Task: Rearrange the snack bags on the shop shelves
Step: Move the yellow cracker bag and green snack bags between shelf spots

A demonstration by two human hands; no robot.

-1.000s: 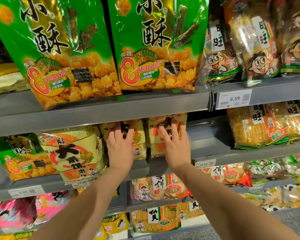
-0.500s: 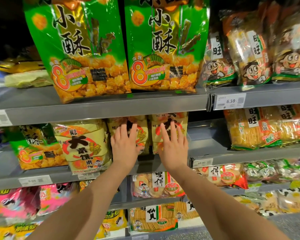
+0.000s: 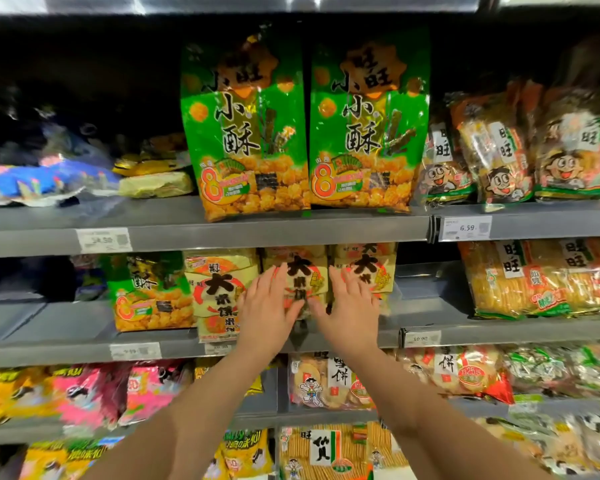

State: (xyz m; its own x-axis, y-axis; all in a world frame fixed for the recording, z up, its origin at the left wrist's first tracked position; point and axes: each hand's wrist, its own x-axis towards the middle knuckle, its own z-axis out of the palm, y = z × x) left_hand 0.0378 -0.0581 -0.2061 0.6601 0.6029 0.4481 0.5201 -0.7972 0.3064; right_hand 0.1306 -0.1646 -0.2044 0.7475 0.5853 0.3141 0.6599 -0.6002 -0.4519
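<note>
On the second grey shelf stand three pale-yellow cracker bags with big black characters. My left hand lies flat with fingers spread on the left edge of the middle yellow bag. My right hand lies flat on the seam between that bag and the right yellow bag. Neither hand grips anything. A third yellow bag stands further forward on the left, beside a small green bag.
Two tall green bags stand on the shelf above, with cartoon-face cracker bags to their right. Yellow cracker bags fill the second shelf's right end. Pink bags and more crackers sit on the lower shelves.
The view has tilted up and pulled back, showing the whole top shelf. Both hands have slid back toward me a little, resting lower on the yellow bags.
</note>
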